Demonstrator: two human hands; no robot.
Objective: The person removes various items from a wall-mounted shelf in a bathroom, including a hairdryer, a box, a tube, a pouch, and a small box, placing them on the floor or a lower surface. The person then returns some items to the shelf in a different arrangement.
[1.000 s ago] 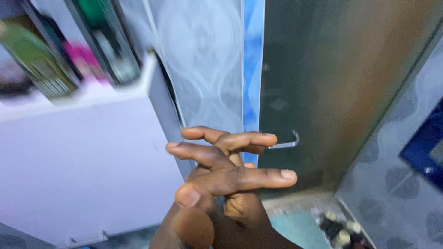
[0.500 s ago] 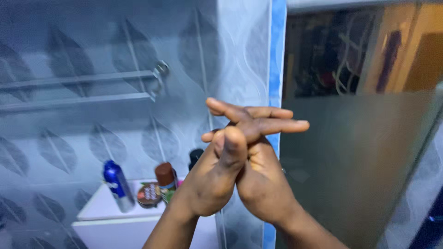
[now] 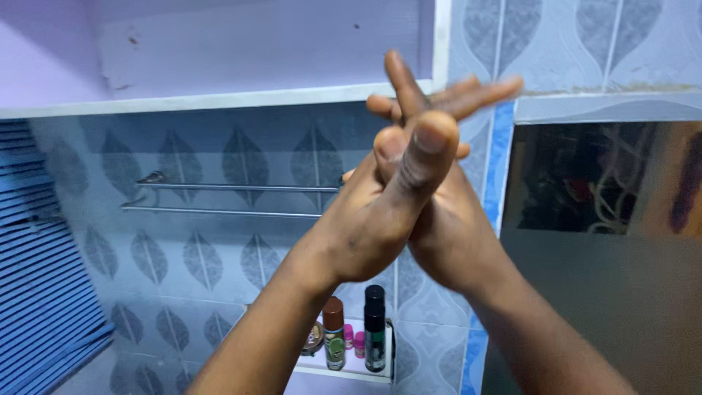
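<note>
2 bare hands are pressed together, palm to palm, high up in front of a tiled wall. The left hand (image 3: 365,227) is nearer to the camera, and its thumb lies flat across the top. The right hand (image 3: 450,234) sits behind it, so most of its palm is hidden. The fingers (image 3: 398,77) of both hands are stretched out straight and crossed over each other, like an X. They hold nothing. They only touch each other. The fingertips on the right look blurry, so I cannot count them all.

Behind the hands, 2 thin shiny metal bars make a towel rail (image 3: 234,199) on the wall. The wall tiles (image 3: 197,256) are smooth and grey-blue with big leaf shapes on them. A flat white shelf (image 3: 219,99) runs across the top. A bright blue strip (image 3: 499,168) goes down the wall beside the hands.

Low down, between the 2 arms, a small white ledge (image 3: 344,371) holds bottles. There is 1 tall black bottle (image 3: 374,329), 1 can with a brown cap (image 3: 334,333), 1 small pink thing (image 3: 359,344) and 1 round tin (image 3: 314,340) partly hidden by the left arm. On the left, blue slats (image 3: 40,278) are cut off by the edge. On the right, a frosted grey panel (image 3: 621,292) has dark, fuzzy shapes above it that are hard to make out.
</note>
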